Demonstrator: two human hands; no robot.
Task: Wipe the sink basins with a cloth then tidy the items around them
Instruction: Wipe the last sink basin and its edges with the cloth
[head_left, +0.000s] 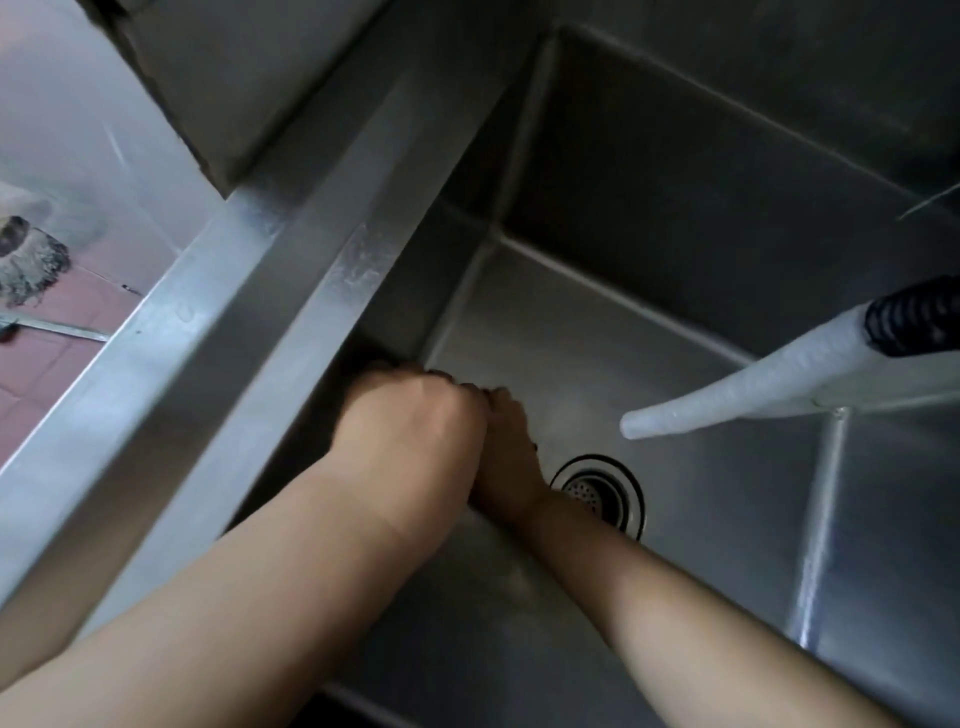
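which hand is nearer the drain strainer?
Right. The right hand sits just up-left of the drain strainer, with its wrist beside the rim. The left hand is farther left, against the basin's left wall.

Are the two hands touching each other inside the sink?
Touching. The head view shows the left hand pressed against the right hand, no gap between.

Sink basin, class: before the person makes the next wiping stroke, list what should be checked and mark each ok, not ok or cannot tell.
1. Both hands are down in the sink basin: ok.
2. Cloth is under the hands: cannot tell, none shows.
3. Left hand and right hand are together at the left wall: ok.
4. Drain strainer is uncovered: ok.
5. White hose nozzle hangs clear of the hands: ok.
6. Water is off: cannot tell.
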